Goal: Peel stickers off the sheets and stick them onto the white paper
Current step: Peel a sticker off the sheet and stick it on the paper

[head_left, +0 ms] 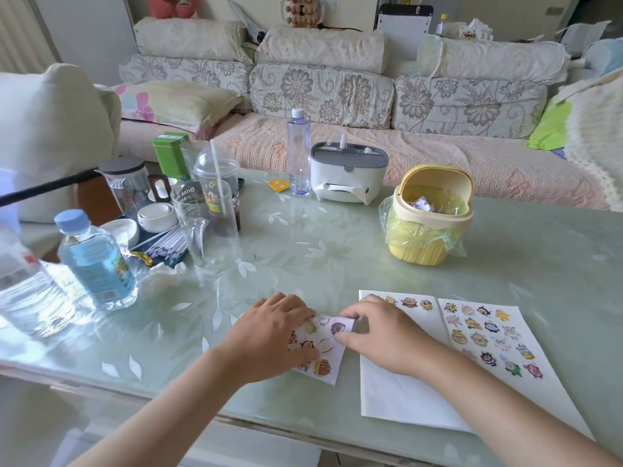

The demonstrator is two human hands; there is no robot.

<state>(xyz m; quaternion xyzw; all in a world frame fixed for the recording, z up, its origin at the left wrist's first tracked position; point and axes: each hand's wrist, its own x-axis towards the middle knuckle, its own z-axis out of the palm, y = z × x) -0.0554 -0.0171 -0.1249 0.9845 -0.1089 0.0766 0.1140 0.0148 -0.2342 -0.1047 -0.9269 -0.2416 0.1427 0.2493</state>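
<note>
A small sticker sheet (324, 345) with cartoon stickers and some peeled-out gaps lies on the green glass table near the front edge. My left hand (273, 335) rests on its left part and holds it down. My right hand (381, 335) is at the sheet's right edge, thumb and forefinger pinching at a purple sticker (337, 328). To the right lies the white paper (397, 396) with a few stickers along its top. A full sticker sheet (492, 335) overlaps the paper's right side.
A yellow lidded mini bin (428, 217) with a bag stands behind the papers. Behind it are a tissue box (347, 173) and a clear bottle (298, 153). Water bottles (97, 261), cups and a glass jug crowd the left side. A sofa runs beyond the table.
</note>
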